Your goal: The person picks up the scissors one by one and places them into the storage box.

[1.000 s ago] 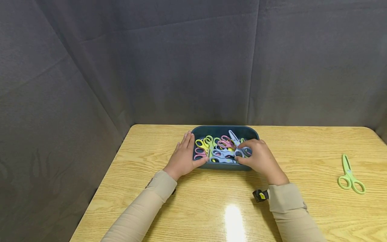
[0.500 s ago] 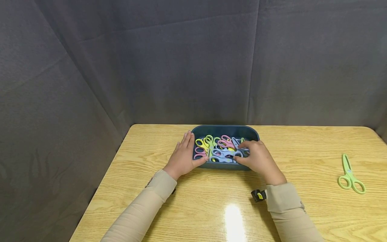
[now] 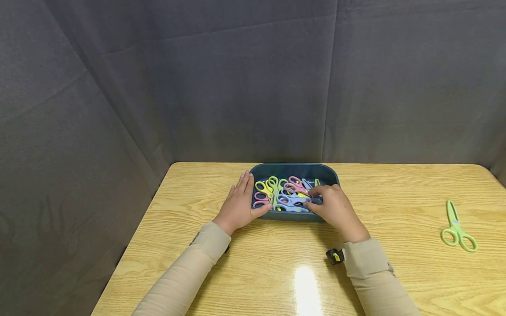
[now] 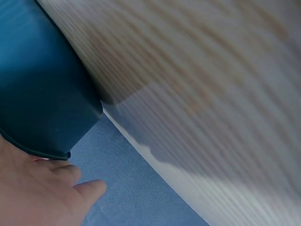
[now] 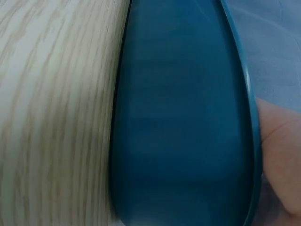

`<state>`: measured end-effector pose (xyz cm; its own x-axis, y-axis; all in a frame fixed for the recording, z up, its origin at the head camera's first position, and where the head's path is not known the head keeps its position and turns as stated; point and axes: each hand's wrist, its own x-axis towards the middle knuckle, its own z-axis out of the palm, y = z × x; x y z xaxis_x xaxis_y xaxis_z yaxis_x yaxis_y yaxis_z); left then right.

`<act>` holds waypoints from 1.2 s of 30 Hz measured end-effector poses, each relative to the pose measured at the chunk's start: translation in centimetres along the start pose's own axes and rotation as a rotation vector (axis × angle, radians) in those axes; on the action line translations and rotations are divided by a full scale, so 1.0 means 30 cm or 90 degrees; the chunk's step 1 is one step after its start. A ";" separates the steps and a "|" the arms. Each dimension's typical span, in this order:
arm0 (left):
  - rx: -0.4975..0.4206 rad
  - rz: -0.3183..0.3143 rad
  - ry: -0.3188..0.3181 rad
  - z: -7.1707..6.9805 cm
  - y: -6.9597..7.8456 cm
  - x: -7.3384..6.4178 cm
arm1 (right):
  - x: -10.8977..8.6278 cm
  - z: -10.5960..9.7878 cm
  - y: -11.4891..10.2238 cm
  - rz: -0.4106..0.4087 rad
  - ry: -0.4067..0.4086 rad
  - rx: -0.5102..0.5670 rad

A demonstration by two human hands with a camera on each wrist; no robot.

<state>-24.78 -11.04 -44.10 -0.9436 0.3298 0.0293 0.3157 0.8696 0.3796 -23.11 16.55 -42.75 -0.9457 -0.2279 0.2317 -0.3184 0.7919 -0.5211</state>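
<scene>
A dark teal tray (image 3: 294, 216) on the wooden table holds several children's scissors in yellow, green, pink and blue. My left hand (image 3: 238, 202) rests on its left end, fingers straight along the side rim and thumb over the front rim. Inside the tray's right part, my right hand (image 3: 336, 208) reaches down with thumb and index finger bent around blue scissors (image 3: 306, 183). Their blades show beyond the index finger, while the handles are mostly hidden by the hand. Pink scissors (image 3: 294, 186) and other blue scissors (image 3: 290, 200) lie just left of these fingers.
Light green scissors (image 3: 454, 228) lie alone on the wooden table (image 3: 411, 206) at the right. A grey curtain (image 3: 245, 87) hangs behind the table and along its left side. The left wrist view shows the tray's side wall near a table edge.
My right hand has lowered the blue scissors into the tray and shifted slightly left. Their blades now lie lower, among the other scissors. My left hand has stayed on the rim.
</scene>
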 end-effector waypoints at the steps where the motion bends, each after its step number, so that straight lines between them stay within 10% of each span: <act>1: 0.001 0.000 0.001 0.001 -0.001 0.001 | 0.001 0.000 0.000 0.002 -0.001 0.000; 36: 0.001 0.004 0.006 0.007 -0.005 0.002 | -0.015 -0.016 0.000 -0.034 -0.008 -0.060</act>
<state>-24.85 -11.07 -44.34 -0.9425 0.3318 0.0405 0.3219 0.8684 0.3772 -22.65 16.93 -42.46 -0.9288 -0.2776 0.2457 -0.3610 0.8279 -0.4292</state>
